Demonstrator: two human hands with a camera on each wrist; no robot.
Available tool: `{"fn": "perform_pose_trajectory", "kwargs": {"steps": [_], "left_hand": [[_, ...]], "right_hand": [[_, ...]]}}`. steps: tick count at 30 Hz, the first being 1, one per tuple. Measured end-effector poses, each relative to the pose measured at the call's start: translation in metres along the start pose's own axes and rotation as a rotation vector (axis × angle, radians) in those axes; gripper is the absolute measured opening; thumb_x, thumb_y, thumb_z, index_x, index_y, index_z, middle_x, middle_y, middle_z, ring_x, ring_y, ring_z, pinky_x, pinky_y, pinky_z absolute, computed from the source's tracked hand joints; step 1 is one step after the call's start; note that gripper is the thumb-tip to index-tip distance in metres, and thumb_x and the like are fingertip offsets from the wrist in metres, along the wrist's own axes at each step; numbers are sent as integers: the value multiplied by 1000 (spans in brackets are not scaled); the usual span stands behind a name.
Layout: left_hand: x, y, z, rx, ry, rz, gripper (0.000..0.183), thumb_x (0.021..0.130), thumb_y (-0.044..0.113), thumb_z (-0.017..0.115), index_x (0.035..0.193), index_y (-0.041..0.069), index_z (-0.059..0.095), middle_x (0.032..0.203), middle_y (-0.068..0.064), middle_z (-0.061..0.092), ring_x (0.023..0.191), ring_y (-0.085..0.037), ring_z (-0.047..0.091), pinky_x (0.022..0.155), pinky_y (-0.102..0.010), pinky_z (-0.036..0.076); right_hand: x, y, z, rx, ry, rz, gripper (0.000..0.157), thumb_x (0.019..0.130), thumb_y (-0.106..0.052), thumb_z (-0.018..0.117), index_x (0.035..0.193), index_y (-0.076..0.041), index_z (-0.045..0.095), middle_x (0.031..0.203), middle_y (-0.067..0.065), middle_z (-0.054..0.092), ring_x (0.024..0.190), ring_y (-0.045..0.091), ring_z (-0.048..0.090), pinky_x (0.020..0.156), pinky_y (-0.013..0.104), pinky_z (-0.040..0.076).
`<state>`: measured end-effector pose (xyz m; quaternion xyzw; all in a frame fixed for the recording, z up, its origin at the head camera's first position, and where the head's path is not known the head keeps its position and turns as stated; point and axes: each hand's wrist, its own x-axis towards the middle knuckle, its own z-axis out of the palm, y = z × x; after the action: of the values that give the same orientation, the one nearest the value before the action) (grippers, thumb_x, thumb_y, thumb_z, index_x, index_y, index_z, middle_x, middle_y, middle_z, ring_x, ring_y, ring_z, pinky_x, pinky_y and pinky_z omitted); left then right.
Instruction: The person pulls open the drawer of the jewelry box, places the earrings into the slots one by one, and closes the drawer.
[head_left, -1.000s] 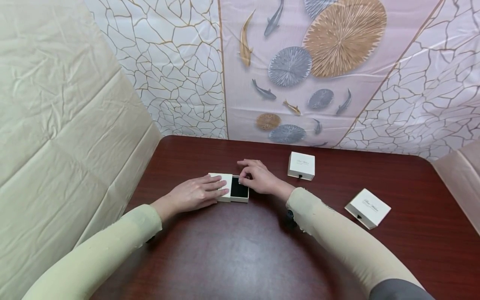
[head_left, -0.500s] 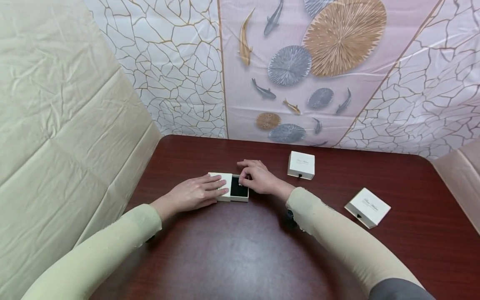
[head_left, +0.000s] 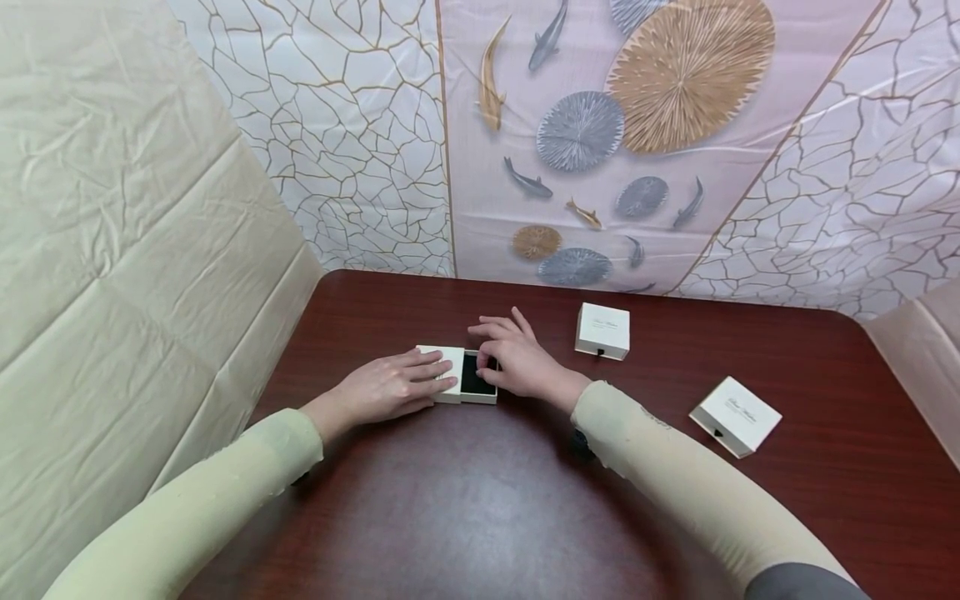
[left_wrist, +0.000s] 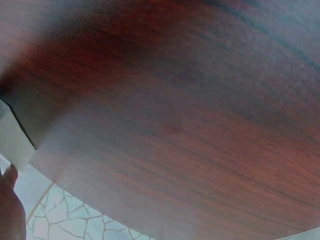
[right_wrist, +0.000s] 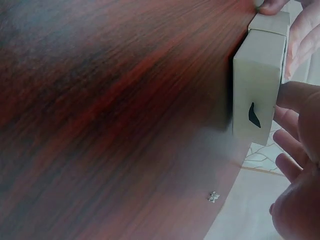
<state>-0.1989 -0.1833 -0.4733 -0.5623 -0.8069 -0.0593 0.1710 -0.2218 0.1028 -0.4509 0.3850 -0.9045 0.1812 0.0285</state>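
Note:
A small white drawer-style gift box point(head_left: 447, 354) lies on the table with its drawer slid partly out to the right, showing a black lining point(head_left: 471, 382). My left hand point(head_left: 390, 386) rests flat on the sleeve of the box, fingers extended. Over the drawer, my right hand point(head_left: 519, 360) has its thumb and index finger bent close together at the lining, the other fingers raised and spread. Whether anything tiny sits between those fingertips is hidden. In the right wrist view, the drawer's front point(right_wrist: 255, 90) carries a black pull tab point(right_wrist: 254, 116).
Two closed white boxes with script lettering stand on the right: one point(head_left: 603, 327) near the back, another point(head_left: 737, 417) nearer me. A small silvery, flower-like piece of jewellery point(right_wrist: 213, 197) lies on the dark red-brown table point(head_left: 465, 508). Patterned cloth point(head_left: 375, 167) hangs behind.
My right hand's outer fingers have lifted and spread, and its thumb and index have shifted slightly at the lining. A pale speck at those fingertips earlier is now hard to make out.

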Motion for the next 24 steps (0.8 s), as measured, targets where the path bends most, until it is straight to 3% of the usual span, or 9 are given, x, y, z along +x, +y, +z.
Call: {"fn": "perform_pose_trajectory", "kwargs": {"steps": [5,15,24], "left_hand": [[-1,0,-1,-2,-9,-4,49,93,23,85,139,14,74,141,-13,70,135,-32,64,111,-49,53],[0,1,-1,-15,-13,-5,47,94,23,84,139,14,74,141,-13,70,135,-33,64,111,-51,53],[1,1,-1,5,-2,3,47,93,23,85,138,14,74,140,-11,71,134,-32,65,110,-51,54]], "right_hand": [[1,0,1,-45,0,-16,16,88,-18,87,80,-17,73,149,12,64,150,36,45,126,73,16],[4,-1,1,-81,10,-70,14,83,-7,80,75,-16,72,143,12,67,147,37,49,127,71,12],[5,1,-2,78,-28,23,13,92,-8,75,81,-15,72,148,13,64,150,36,46,126,73,15]]}}
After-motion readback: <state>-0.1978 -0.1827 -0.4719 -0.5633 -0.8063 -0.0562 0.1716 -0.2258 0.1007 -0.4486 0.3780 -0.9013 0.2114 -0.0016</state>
